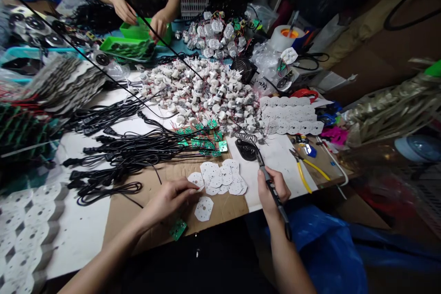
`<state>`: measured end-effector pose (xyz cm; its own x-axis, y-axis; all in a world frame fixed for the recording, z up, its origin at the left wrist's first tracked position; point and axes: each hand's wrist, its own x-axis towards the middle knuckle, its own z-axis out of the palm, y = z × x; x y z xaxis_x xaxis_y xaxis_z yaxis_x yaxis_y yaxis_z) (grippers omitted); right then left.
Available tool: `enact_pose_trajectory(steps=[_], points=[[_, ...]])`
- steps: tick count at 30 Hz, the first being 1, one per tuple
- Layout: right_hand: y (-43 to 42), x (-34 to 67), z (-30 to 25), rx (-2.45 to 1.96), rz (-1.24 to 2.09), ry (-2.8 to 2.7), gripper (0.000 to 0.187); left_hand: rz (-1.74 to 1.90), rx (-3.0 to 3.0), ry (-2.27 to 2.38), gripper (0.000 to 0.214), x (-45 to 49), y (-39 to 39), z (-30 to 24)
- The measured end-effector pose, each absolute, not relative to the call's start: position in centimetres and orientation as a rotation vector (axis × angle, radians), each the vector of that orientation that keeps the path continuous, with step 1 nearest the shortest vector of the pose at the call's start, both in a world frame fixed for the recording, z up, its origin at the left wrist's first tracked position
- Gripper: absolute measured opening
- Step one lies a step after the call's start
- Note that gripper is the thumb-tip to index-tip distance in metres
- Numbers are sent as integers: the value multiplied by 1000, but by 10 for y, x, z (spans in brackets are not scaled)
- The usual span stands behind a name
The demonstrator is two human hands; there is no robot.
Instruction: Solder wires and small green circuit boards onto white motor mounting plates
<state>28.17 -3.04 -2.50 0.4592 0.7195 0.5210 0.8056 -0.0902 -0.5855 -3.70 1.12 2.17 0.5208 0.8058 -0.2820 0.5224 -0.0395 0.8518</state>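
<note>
My right hand [274, 188] is closed around a soldering iron [272, 186], its tip pointing up toward the coiled metal holder [246, 138] on a black base. My left hand [174, 197] has its fingers pinched together at the lower edge of a white circuit board [195, 179]. Right of it, several white boards [220, 177] lie overlapping on the cardboard [144, 220]. Another loose white board [204, 209] lies flat just below my left fingertips. At the cardboard's near edge rests a small green circuit board [178, 229].
Black cords [138, 149] spread leftward from green boards [206, 140]. Behind is a heap of white parts [203, 87]. Panels of white boards [289, 115] and yellow-handled pliers [305, 170] lie to the right; stacked panels [27, 229] stand left. Across the table, a co-worker's hands [158, 23] are over green trays [129, 48].
</note>
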Motion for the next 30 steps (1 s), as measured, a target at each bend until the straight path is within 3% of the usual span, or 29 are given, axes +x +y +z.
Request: enact_pose_trajectory(steps=[13, 20, 30], points=[[-30, 271, 4, -1874, -196, -1390, 21, 239, 1644, 1585, 21, -34, -1, 18], [-73, 208, 8, -1451, 483, -1521, 17, 213, 1626, 1719, 14, -28, -2, 11], [-72, 179, -5, -1400, 611, -1592, 12, 205, 1589, 1758, 12, -28, 1, 10]])
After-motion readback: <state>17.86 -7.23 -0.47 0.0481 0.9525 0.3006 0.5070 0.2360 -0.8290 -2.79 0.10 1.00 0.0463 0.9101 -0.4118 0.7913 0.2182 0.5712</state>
